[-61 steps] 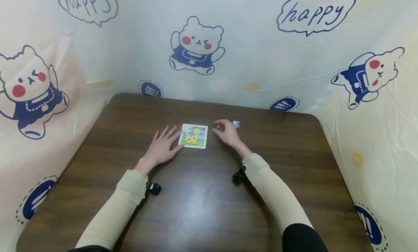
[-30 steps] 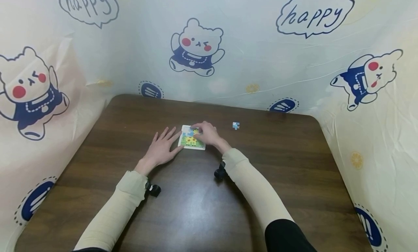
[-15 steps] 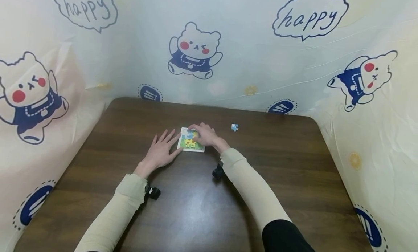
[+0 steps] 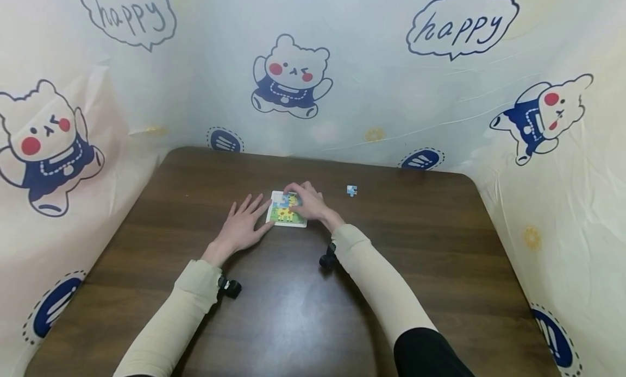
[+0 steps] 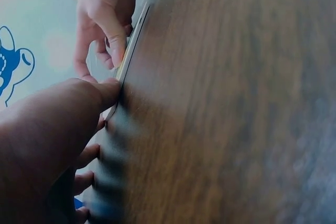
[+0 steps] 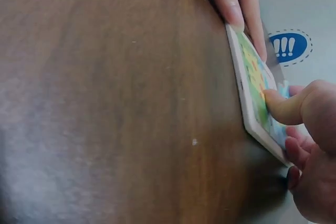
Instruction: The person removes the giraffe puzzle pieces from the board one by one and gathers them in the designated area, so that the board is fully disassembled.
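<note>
My left hand [image 4: 239,228] left of centre: fingers spread, fairly straight, gripping nothing, touching left edge of giraffe puzzle [image 4: 283,216]; should brace lightly there so puzzle doesn't skid. Puzzle at middle of frame, flat on tabletop [image 4: 420,219]: white rim, yellow giraffe, green below, blue above. My right hand [image 4: 310,203] over its right part, thumb and forefinger bent, slightly parted, apparently pinching light-blue piece [image 6: 284,87], though hand hides most of it; best line up tabs first, then press evenly. Farther right, loose blue-and-white piece [image 4: 351,190] lies apart.
</note>
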`<state>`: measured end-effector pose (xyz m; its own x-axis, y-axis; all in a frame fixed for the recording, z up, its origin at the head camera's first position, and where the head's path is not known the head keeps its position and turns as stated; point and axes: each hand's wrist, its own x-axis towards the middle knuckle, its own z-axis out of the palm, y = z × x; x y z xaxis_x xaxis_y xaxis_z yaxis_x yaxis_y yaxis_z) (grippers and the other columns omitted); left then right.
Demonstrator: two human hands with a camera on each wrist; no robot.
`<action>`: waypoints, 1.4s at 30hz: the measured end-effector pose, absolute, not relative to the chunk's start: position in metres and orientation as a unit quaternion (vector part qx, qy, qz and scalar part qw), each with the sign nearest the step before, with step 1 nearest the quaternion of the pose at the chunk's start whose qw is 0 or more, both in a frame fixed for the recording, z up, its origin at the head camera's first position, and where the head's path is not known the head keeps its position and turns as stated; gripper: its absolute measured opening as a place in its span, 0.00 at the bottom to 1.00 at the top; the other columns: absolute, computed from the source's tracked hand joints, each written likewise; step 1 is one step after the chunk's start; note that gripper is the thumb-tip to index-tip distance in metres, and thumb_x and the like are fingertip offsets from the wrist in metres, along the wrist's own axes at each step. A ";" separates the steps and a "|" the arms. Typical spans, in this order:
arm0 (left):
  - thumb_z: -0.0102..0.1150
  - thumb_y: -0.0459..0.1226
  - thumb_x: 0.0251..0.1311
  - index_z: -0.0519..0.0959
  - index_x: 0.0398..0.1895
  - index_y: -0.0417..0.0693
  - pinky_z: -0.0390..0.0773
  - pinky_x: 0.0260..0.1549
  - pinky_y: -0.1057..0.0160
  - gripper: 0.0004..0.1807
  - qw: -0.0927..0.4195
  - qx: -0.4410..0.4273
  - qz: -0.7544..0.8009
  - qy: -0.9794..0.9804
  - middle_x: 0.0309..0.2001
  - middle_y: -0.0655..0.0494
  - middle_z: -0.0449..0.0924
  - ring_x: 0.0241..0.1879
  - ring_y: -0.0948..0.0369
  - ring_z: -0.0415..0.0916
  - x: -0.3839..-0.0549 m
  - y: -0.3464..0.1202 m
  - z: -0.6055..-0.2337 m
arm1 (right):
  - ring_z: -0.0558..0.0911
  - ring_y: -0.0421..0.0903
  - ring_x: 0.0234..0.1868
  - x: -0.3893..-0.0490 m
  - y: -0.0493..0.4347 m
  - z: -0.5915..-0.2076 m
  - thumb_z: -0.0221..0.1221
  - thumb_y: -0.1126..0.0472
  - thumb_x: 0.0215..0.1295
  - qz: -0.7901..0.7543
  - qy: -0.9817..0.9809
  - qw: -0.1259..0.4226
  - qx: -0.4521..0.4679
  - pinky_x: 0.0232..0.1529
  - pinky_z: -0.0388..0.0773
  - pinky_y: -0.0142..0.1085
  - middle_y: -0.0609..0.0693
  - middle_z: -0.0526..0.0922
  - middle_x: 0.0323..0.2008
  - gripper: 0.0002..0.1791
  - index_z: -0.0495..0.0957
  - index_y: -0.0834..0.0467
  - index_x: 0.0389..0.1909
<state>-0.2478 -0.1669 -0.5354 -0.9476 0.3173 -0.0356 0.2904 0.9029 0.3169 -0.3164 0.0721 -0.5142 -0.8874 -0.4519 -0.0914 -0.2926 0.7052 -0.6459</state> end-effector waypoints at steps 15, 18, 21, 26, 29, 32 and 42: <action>0.53 0.59 0.81 0.58 0.90 0.54 0.43 0.84 0.23 0.41 0.048 0.154 0.157 0.974 0.90 0.42 0.51 0.90 0.36 0.43 -0.247 -0.165 -0.535 | 0.79 0.53 0.55 -0.311 0.070 -0.538 0.70 0.60 0.75 -0.407 0.900 0.048 -0.148 0.66 0.65 0.49 0.56 0.83 0.62 0.24 0.81 0.55 0.69; 0.54 0.58 0.81 0.58 0.90 0.54 0.43 0.84 0.23 0.41 0.048 0.154 0.159 0.974 0.90 0.42 0.51 0.90 0.36 0.43 -0.247 -0.165 -0.535 | 0.76 0.50 0.51 -0.311 0.071 -0.540 0.72 0.59 0.73 -0.420 0.897 0.047 -0.131 0.60 0.68 0.44 0.57 0.79 0.62 0.23 0.84 0.58 0.66; 0.54 0.58 0.81 0.58 0.90 0.55 0.43 0.84 0.23 0.41 0.047 0.155 0.159 0.974 0.90 0.42 0.51 0.90 0.36 0.43 -0.248 -0.166 -0.536 | 0.75 0.48 0.50 -0.311 0.072 -0.541 0.73 0.59 0.72 -0.428 0.894 0.045 -0.121 0.54 0.71 0.39 0.57 0.77 0.60 0.20 0.87 0.60 0.61; 0.53 0.58 0.81 0.59 0.90 0.55 0.44 0.84 0.23 0.41 0.045 0.154 0.157 0.974 0.90 0.42 0.51 0.90 0.35 0.44 -0.247 -0.166 -0.537 | 0.76 0.49 0.52 -0.310 0.072 -0.540 0.74 0.59 0.71 -0.433 0.892 0.050 -0.119 0.52 0.72 0.37 0.58 0.77 0.60 0.17 0.88 0.60 0.57; 0.53 0.58 0.81 0.59 0.90 0.55 0.44 0.84 0.23 0.41 0.045 0.153 0.160 0.974 0.90 0.42 0.51 0.90 0.35 0.44 -0.247 -0.166 -0.536 | 0.75 0.47 0.48 -0.311 0.073 -0.538 0.73 0.60 0.72 -0.439 0.889 0.054 -0.121 0.49 0.70 0.34 0.58 0.78 0.58 0.17 0.87 0.60 0.58; 0.53 0.58 0.82 0.58 0.90 0.55 0.43 0.84 0.23 0.41 0.047 0.153 0.164 0.973 0.90 0.42 0.51 0.90 0.36 0.43 -0.247 -0.166 -0.535 | 0.74 0.44 0.44 -0.312 0.075 -0.534 0.71 0.62 0.73 -0.449 0.883 0.053 -0.130 0.45 0.69 0.31 0.58 0.79 0.55 0.17 0.85 0.62 0.59; 0.54 0.58 0.81 0.58 0.90 0.54 0.42 0.84 0.24 0.41 0.048 0.152 0.169 0.973 0.90 0.42 0.50 0.90 0.36 0.42 -0.248 -0.166 -0.534 | 0.83 0.50 0.46 -0.310 0.087 -0.526 0.71 0.64 0.72 -0.495 0.859 0.051 -0.118 0.46 0.75 0.32 0.60 0.87 0.51 0.17 0.85 0.63 0.58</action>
<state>-0.2479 -0.1657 -0.5342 -0.9493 0.3115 -0.0419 0.2792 0.8969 0.3430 -0.3100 0.0866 -0.5257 -0.9669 -0.2535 0.0286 -0.1520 0.4825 -0.8626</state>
